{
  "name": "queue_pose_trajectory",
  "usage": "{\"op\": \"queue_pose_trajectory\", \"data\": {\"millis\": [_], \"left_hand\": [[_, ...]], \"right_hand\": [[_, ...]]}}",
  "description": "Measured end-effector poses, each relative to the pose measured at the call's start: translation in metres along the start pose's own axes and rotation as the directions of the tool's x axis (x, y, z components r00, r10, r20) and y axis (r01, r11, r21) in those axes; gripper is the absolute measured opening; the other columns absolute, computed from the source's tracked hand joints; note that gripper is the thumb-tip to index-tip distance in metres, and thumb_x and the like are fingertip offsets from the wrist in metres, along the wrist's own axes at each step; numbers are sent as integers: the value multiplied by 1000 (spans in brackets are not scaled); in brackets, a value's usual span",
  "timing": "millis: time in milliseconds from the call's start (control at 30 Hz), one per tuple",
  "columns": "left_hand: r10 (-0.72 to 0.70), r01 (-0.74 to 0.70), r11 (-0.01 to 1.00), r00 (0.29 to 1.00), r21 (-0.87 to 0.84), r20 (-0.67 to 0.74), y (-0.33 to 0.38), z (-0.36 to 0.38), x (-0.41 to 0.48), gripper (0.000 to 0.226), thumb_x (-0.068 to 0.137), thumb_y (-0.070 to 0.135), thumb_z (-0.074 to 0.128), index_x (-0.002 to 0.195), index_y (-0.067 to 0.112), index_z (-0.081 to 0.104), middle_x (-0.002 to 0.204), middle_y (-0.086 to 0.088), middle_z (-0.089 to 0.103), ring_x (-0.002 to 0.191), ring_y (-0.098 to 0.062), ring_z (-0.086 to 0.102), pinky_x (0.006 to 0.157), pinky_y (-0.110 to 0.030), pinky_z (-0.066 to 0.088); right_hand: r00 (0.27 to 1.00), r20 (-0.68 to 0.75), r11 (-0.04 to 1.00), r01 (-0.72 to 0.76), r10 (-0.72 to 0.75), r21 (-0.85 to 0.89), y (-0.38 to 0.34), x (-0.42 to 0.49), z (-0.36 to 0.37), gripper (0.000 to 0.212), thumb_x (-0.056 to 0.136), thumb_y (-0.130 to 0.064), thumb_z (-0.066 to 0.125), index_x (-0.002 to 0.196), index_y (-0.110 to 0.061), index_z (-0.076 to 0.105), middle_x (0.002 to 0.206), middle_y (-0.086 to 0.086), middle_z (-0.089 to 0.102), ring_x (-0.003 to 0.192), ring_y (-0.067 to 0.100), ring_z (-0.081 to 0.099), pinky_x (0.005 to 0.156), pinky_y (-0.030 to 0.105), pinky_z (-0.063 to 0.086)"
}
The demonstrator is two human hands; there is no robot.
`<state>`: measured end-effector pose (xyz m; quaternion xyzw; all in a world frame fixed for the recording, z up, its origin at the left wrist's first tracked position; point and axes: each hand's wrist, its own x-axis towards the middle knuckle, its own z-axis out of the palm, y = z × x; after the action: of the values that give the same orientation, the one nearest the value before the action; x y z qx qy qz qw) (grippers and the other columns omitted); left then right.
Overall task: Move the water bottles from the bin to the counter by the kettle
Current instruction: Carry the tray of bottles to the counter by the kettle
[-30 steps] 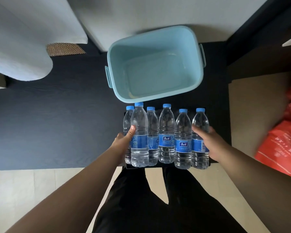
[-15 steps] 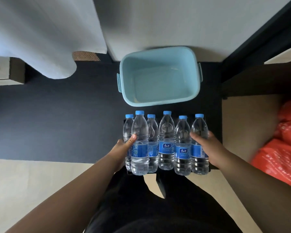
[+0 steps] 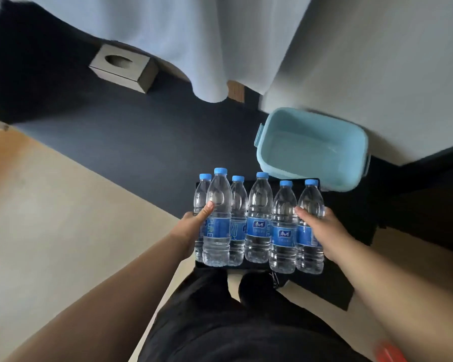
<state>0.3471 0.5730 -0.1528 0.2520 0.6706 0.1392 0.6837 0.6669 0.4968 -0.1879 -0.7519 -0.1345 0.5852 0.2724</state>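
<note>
Several clear water bottles (image 3: 258, 218) with blue caps and blue labels stand upright in a tight row on a flat black tray (image 3: 246, 266), held in front of my body. My left hand (image 3: 194, 226) clamps the left end of the row, thumb on the second bottle. At the right end, my right hand (image 3: 322, 231) wraps the outermost bottle. The light blue bin (image 3: 262, 142) sits behind them on the dark counter (image 3: 141, 142), with nothing inside. No kettle is in view.
A grey tissue box (image 3: 123, 66) rests on the counter at the far left. A pale curtain (image 3: 194, 48) hangs over the counter's back edge. Beige floor (image 3: 63, 218) lies to the left, and an orange bag (image 3: 387, 351) shows at the bottom right.
The view has swung left: the bin now sits at the right and the tissue box has come fully into view. Both hands keep the same hold on the row of bottles.
</note>
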Motion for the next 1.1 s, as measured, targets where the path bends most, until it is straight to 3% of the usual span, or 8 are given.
{"op": "queue_pose_trajectory", "data": {"millis": [100,200,333,533,767,900,1033,1100], "left_hand": [[24,-25,997,1000,-68,-20,-3,-21,-19,144,32,92,78,143,6,48,140,-20,60,131,-42,56,116,-61,39],[39,-44,991,998,-126,-48,-12,-43,-31,114,52,81,73,136,5,55,130,-20,67,123,-40,63,112,-60,43],[14,-33,981,995,-193,-102,-30,-80,-43,105,61,76,67,136,4,52,128,-20,67,118,-38,66,109,-58,48],[9,-61,959,983,-276,-184,-55,-148,-69,104,61,80,69,134,7,53,124,-18,69,113,-35,69,105,-57,52],[-40,-91,926,942,-366,-334,-90,-240,-102,103,51,85,71,121,10,61,110,-13,75,94,-26,75,71,-38,58],[-107,-68,910,914,-408,-391,-116,-286,-119,94,62,85,67,121,12,58,117,-14,68,109,-32,65,100,-55,50],[-131,-84,897,886,-433,-444,-140,-325,-141,86,58,88,61,105,16,61,103,-8,69,93,-21,66,74,-39,51],[-150,-90,881,878,-464,-455,-151,-342,-150,90,59,89,61,107,14,63,104,-10,71,94,-25,69,78,-42,55]], "right_hand": [[999,47,999,28,-26,-33,-13,-7,20,97,41,-81,91,121,-38,59,123,1,73,109,33,72,99,61,53],[997,73,991,47,-38,-123,-24,-12,42,104,41,-83,90,128,-36,56,127,3,71,111,35,71,99,63,53],[992,111,975,80,-58,-209,-42,-21,80,107,41,-84,89,129,-32,58,127,4,72,109,35,73,96,62,56],[979,178,947,144,-95,-288,-58,-43,154,58,73,-60,88,115,-27,64,104,4,80,81,25,81,68,44,63],[953,293,923,175,-73,-341,-65,-73,264,45,83,-50,85,114,-26,63,104,6,78,74,23,81,55,36,61],[926,370,904,221,-77,-367,-63,-86,326,38,85,-45,85,109,-24,64,98,6,78,67,20,80,47,31,59],[900,434,873,247,-45,-421,-62,-101,382,45,82,-48,87,112,-26,63,104,9,78,84,32,80,70,49,65],[888,457,854,270,-43,-445,-63,-109,408,47,81,-48,87,113,-25,62,108,11,77,88,35,80,80,56,64]]}}
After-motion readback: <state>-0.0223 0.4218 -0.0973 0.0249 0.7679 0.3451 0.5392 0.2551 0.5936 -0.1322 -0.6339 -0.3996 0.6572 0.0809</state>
